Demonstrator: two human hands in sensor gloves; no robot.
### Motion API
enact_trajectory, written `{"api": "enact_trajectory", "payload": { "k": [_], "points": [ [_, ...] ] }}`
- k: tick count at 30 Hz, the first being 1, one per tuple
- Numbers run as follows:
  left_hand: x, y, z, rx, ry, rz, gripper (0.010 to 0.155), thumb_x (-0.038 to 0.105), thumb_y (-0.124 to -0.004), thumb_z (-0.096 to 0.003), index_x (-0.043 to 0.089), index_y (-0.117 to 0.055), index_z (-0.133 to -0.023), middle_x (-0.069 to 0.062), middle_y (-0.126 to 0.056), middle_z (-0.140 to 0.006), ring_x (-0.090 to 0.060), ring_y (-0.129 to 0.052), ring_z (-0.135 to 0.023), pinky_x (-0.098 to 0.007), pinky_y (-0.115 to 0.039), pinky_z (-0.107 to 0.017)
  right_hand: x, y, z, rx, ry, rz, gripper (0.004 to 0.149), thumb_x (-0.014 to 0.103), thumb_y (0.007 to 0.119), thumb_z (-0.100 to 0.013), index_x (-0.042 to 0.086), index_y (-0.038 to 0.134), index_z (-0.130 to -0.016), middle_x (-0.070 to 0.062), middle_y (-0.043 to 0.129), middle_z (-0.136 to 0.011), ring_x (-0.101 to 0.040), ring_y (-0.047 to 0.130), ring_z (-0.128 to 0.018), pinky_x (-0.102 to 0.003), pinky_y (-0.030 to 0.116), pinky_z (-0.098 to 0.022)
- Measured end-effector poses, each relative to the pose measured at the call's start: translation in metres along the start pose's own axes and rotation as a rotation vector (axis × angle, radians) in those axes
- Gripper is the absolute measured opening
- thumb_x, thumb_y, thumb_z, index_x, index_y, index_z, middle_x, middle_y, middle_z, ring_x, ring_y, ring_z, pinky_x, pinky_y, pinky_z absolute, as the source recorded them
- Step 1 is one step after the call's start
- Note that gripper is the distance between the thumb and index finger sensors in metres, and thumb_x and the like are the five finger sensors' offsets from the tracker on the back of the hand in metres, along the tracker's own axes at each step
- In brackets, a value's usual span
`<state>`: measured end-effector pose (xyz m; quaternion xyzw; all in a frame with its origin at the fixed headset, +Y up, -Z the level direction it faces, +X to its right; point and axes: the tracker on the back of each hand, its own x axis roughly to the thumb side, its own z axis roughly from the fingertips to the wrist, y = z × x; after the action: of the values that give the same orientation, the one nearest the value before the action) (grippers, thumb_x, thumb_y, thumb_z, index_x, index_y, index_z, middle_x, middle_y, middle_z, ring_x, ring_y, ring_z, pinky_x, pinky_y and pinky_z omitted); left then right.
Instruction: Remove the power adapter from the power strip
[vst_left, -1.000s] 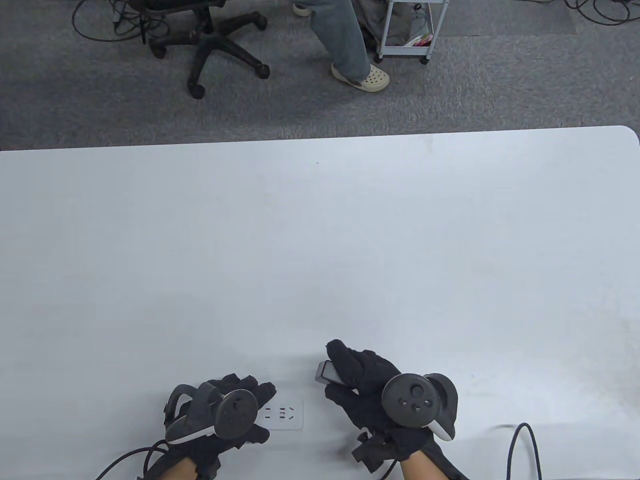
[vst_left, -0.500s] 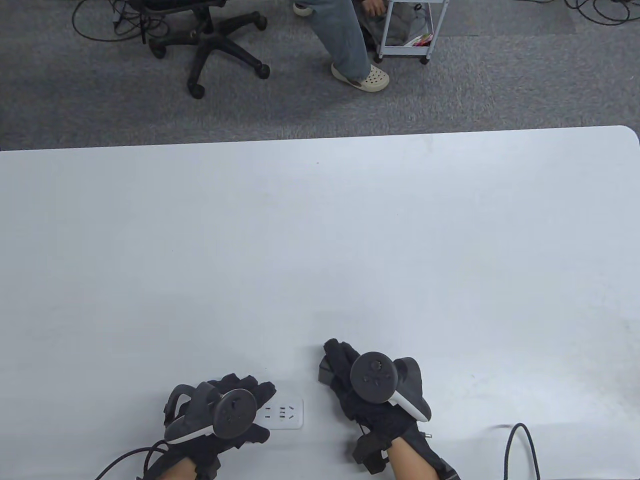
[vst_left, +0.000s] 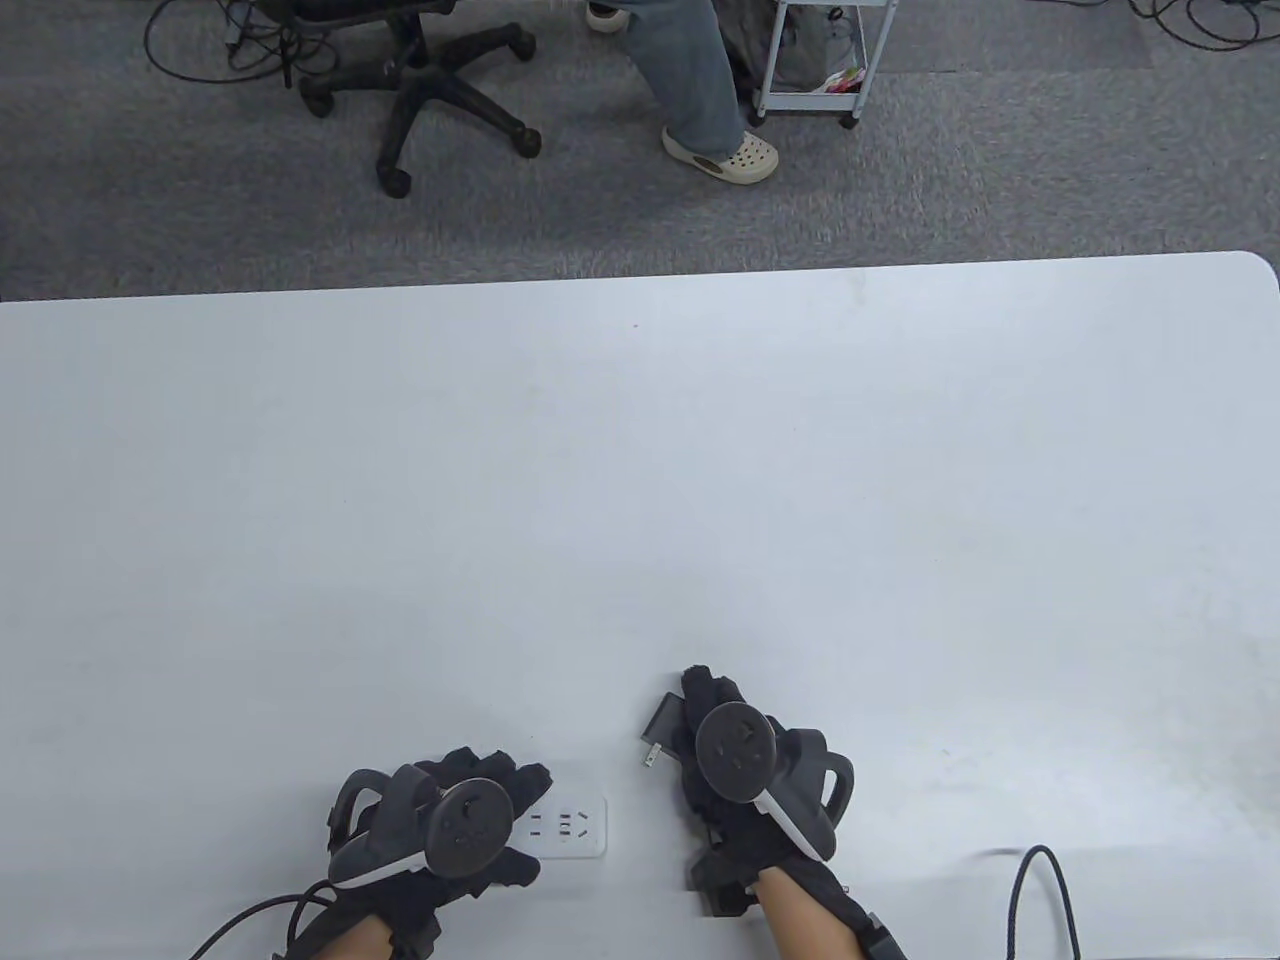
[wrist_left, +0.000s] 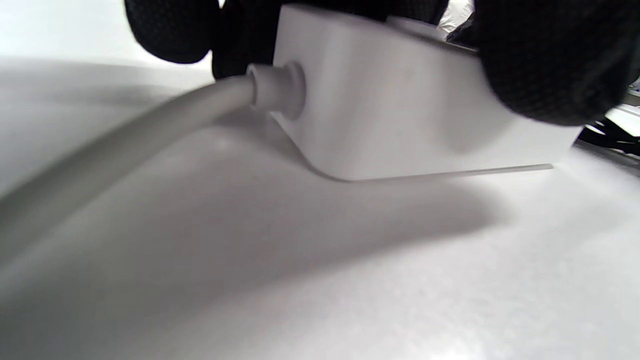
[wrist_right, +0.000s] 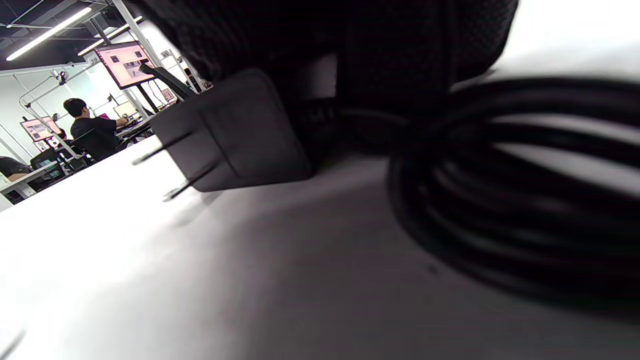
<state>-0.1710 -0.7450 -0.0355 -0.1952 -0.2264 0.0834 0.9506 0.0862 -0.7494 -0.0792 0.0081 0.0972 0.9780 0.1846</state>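
Note:
The white power strip (vst_left: 570, 826) lies near the table's front edge, and the sockets that show are empty. My left hand (vst_left: 497, 795) holds its left end; in the left wrist view my fingers (wrist_left: 545, 60) grip the strip's body (wrist_left: 400, 100) beside its white cord (wrist_left: 125, 145). My right hand (vst_left: 700, 715) grips the black power adapter (vst_left: 662, 728) to the right of the strip, apart from it. Its two prongs (wrist_right: 165, 167) are bare and point left, low over the table. A coil of black cable (wrist_right: 500, 200) lies under my right hand.
A black cable (vst_left: 1040, 890) loops at the table's front right. The white table (vst_left: 640, 480) stretches far ahead. Beyond its far edge are an office chair (vst_left: 420, 90), a person's leg (vst_left: 690, 90) and a small cart (vst_left: 815, 60).
My right hand has turned over and lowered the adapter toward the table, so its prongs now show at the left. My left hand and the strip have not moved.

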Motion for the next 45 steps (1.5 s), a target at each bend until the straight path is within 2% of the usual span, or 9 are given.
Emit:
{"api": "enact_trajectory", "payload": {
  "k": [5,10,13,18,24,26,32,39,45],
  "points": [
    [0.001,-0.001,0.001,0.008,0.002,-0.024,0.081,0.063,-0.085,-0.0305,0.027,-0.068,-0.102,-0.005,-0.077,-0.100,-0.034,-0.081,-0.077,-0.051,-0.066,-0.063,-0.001,-0.004,0.000,-0.003,-0.021,-0.036,0.055,0.039,0.075,-0.043,0.023,0.065,-0.095,-0.017,0.074,-0.095,-0.021,0.095,-0.043,-0.050,0.071,-0.058],
    [0.003,-0.001,0.002,0.009,0.005,-0.038,0.082,0.064,-0.084,-0.0315,0.027,-0.067,-0.103,-0.006,-0.076,-0.101,-0.035,-0.081,-0.078,-0.052,-0.066,-0.064,0.009,-0.022,0.011,-0.166,-0.139,-0.089,0.052,0.039,0.078,-0.041,0.023,0.072,-0.091,-0.016,0.081,-0.088,-0.026,0.096,-0.045,-0.051,0.071,-0.058],
    [0.004,-0.002,0.005,0.021,0.003,-0.065,0.082,0.064,-0.082,-0.0335,0.026,-0.065,-0.104,-0.007,-0.076,-0.102,-0.034,-0.082,-0.079,-0.054,-0.064,-0.065,0.015,-0.027,0.017,-0.185,-0.203,-0.098,0.053,0.040,0.078,-0.041,0.023,0.071,-0.091,-0.016,0.080,-0.089,-0.027,0.096,-0.049,-0.052,0.069,-0.060],
    [-0.002,0.007,0.016,0.126,0.024,-0.040,0.080,0.067,-0.074,-0.0370,0.028,-0.063,-0.105,-0.006,-0.074,-0.108,-0.035,-0.081,-0.089,-0.059,-0.063,-0.067,0.010,-0.026,0.028,-0.159,-0.272,0.010,0.062,0.037,0.080,-0.040,0.029,0.060,-0.098,-0.011,0.069,-0.102,-0.033,0.085,-0.077,-0.057,0.058,-0.069],
    [-0.007,0.017,0.025,0.322,0.130,-0.091,0.087,0.069,-0.073,-0.0364,0.029,-0.051,-0.111,-0.008,-0.061,-0.116,-0.038,-0.070,-0.101,-0.063,-0.057,-0.070,-0.015,-0.026,0.026,-0.105,-0.222,0.004,0.082,0.050,0.083,-0.035,0.040,0.038,-0.102,-0.003,0.034,-0.116,-0.032,0.050,-0.106,-0.063,0.026,-0.077],
    [-0.009,0.019,0.027,0.352,0.170,-0.122,0.090,0.070,-0.073,-0.0355,0.031,-0.047,-0.112,-0.009,-0.055,-0.119,-0.040,-0.063,-0.105,-0.065,-0.053,-0.071,-0.023,-0.027,0.024,-0.086,-0.205,-0.003,0.083,0.053,0.082,-0.034,0.040,0.037,-0.103,-0.002,0.034,-0.117,-0.032,0.046,-0.108,-0.064,0.020,-0.077],
    [-0.020,0.021,0.029,0.353,0.253,-0.123,0.094,0.073,-0.071,-0.0348,0.034,-0.037,-0.114,-0.009,-0.036,-0.125,-0.045,-0.046,-0.113,-0.070,-0.046,-0.073,-0.029,-0.021,0.022,-0.044,-0.143,0.040,0.090,0.062,0.079,-0.031,0.051,0.022,-0.099,0.006,0.011,-0.117,-0.025,0.010,-0.114,-0.061,0.003,-0.074],
    [-0.051,0.016,0.029,0.303,0.366,-0.080,0.096,0.074,-0.069,-0.0357,0.035,-0.031,-0.114,-0.010,-0.025,-0.126,-0.047,-0.038,-0.115,-0.070,-0.044,-0.074,-0.033,-0.012,0.017,0.077,-0.042,0.079,0.093,0.067,0.076,-0.031,0.051,0.010,-0.094,0.007,-0.007,-0.110,-0.021,-0.004,-0.107,-0.058,-0.005,-0.071],
    [-0.055,0.014,0.027,0.283,0.389,-0.075,0.096,0.075,-0.068,-0.0360,0.035,-0.030,-0.114,-0.010,-0.022,-0.126,-0.047,-0.036,-0.115,-0.070,-0.044,-0.074,-0.041,-0.010,0.012,0.111,-0.007,0.065,0.093,0.068,0.074,-0.031,0.051,0.006,-0.093,0.008,-0.010,-0.108,-0.019,-0.007,-0.106,-0.058,-0.005,-0.071]
  ]
}}
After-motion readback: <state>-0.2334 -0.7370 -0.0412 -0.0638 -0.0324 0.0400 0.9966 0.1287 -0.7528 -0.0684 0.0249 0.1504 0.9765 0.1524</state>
